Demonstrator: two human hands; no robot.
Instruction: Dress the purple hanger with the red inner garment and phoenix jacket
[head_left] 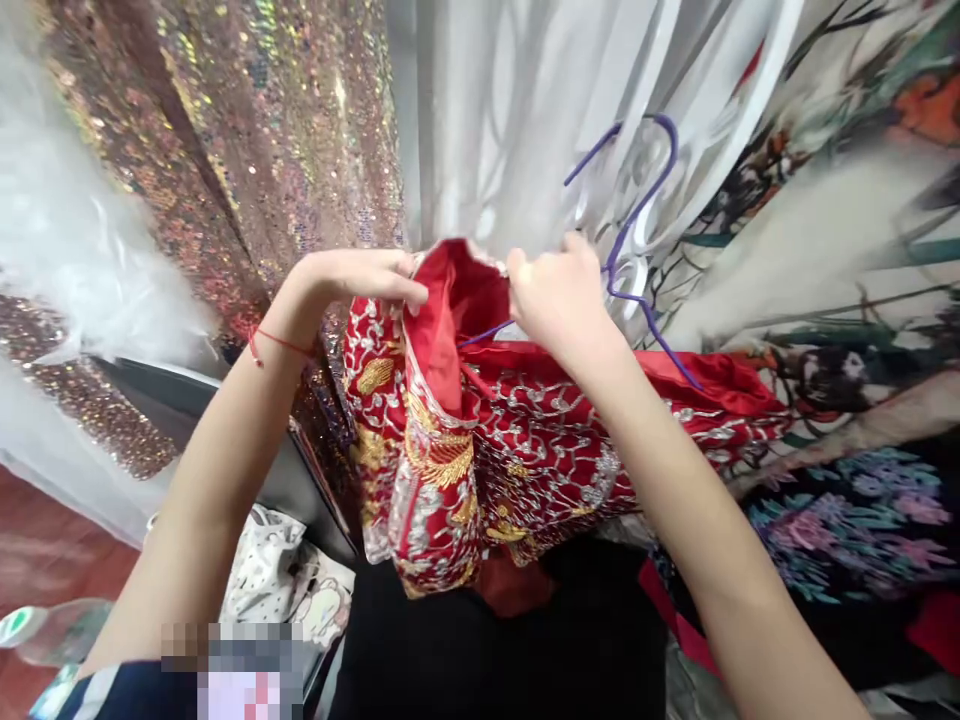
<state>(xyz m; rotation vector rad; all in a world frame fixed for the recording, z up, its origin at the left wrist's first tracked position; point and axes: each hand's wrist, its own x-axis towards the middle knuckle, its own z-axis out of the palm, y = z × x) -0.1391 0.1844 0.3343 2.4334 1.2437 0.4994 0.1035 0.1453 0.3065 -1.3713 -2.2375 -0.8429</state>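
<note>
A red garment [555, 440] with silver and gold embroidery hangs in front of me, its plain red lining showing at the top opening. My left hand [382, 275] grips the garment's edge on the left, thumb on the lining. On the right, my right hand [559, 295] is closed on the upper edge of the same opening. A purple hanger [637, 220] is partly inside the garment; one arm of it shows in the opening and the other lies over the red fabric at right. Its hook points upward, near white curved bars.
Behind on the left hangs a pink-gold sequined cloth [300, 130], beside white feathery material [97, 220]. White curved metalwork [757, 110] stands at upper right, before a patterned cloth [847, 220]. Black floral fabric [855, 530] lies lower right. A plastic bottle [60, 630] is lower left.
</note>
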